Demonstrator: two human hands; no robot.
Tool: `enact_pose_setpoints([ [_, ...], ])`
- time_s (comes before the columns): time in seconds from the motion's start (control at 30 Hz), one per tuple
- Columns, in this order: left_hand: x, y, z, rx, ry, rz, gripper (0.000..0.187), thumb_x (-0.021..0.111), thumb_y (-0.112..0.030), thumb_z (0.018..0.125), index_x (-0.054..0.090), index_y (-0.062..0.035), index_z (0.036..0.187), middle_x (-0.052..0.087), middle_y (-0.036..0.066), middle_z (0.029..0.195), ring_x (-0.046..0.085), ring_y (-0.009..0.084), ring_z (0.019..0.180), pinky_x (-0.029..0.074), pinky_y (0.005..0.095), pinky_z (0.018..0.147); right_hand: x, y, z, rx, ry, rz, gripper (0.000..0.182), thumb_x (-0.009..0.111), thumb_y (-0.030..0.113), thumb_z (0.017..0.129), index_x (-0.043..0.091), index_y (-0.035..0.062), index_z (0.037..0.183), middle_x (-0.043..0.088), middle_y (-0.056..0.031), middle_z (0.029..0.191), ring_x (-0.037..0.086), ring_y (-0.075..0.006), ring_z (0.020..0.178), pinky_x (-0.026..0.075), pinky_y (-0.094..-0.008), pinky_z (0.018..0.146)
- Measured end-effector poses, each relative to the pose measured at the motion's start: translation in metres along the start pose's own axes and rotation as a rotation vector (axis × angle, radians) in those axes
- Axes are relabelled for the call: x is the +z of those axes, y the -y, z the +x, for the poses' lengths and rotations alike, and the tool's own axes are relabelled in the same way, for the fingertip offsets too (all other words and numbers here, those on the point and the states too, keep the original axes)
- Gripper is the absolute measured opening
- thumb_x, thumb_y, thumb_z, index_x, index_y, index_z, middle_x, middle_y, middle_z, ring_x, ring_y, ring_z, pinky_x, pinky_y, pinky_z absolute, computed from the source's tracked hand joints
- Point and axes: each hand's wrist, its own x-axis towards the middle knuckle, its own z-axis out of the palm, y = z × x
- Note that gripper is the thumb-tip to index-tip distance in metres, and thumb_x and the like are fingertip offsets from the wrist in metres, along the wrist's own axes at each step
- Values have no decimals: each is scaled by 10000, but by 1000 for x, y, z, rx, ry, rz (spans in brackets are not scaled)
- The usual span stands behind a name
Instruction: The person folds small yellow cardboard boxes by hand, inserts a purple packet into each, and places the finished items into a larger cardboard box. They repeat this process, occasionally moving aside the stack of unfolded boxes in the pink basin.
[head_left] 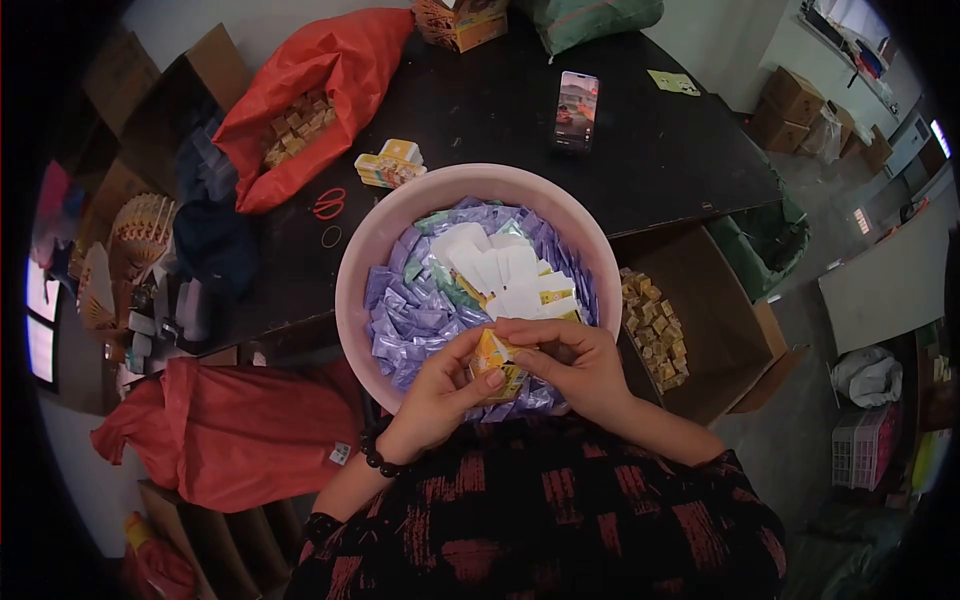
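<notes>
Between the fingertips of both hands is a small yellow box (508, 384) with its top flaps at the fingers. My left hand (438, 392) grips its left side, thumb on the front. On the other side, my right hand (582, 368) pinches it near the top. Just beneath is a round pale pink basin (352, 262) full of purple sachets (405, 335), with some green sachets (412, 268) among them. White-and-yellow flat cartons (512, 275) lie fanned out on the sachets. Whether anything is inside the held box cannot be made out.
On the black table (480, 110) are stacked small cartons (390, 165), red scissors (329, 204), a propped phone (576, 110) and a red bag (330, 60) of small boxes. An open cardboard box (725, 330) at right holds several small yellow boxes (655, 335). Another red bag (230, 425) stands at left.
</notes>
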Motion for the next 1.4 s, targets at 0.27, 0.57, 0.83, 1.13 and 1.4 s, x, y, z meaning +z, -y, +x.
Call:
enact_pose_setpoints([
  [0.27, 5, -2, 2, -48, -54, -61, 500, 570, -116, 957, 357, -12, 1397, 521, 78, 1256, 559, 148, 1100, 531, 311, 888, -1, -8, -2, -125, 31, -140, 186, 574, -61, 900, 619, -61, 1080, 609, -181, 1214, 543, -257, 1209, 431, -346, 1030],
  [0.57, 11, -5, 6, 9, -98, -58, 463, 552, -116, 965, 371, -23, 1380, 508, 84, 1270, 542, 158, 1129, 513, 314, 922, 6, -9, -3, -240, -80, -409, 228, 542, -77, 904, 617, -40, 1116, 637, -158, 1177, 570, -262, 1182, 431, -394, 1034],
  [0.83, 15, -1, 8, 15, -139, -65, 436, 543, -98, 967, 383, -23, 1366, 507, 75, 1267, 534, 144, 1131, 511, 305, 919, 2, -16, 0, -603, -57, -861, 298, 626, -33, 826, 611, -27, 1124, 646, -170, 1131, 623, -313, 1089, 474, -445, 978],
  [1.13, 15, -4, 12, -1, -75, -172, 384, 496, -144, 998, 399, -17, 1347, 540, 76, 1224, 545, 129, 1109, 516, 277, 874, 11, 0, 2, -592, 31, -1012, 508, 742, 81, 744, 542, -24, 1199, 545, -176, 1229, 550, -335, 1132, 456, -457, 969],
  [1.4, -56, -25, -7, 622, -877, 1437, 434, 508, -144, 970, 407, 0, 1366, 525, 204, 1244, 535, 307, 1119, 418, 389, 958, -45, 22, -12, -467, -508, -1178, 582, 782, 92, 710, 528, -17, 1221, 530, -171, 1129, 546, -324, 1049, 452, -402, 907],
])
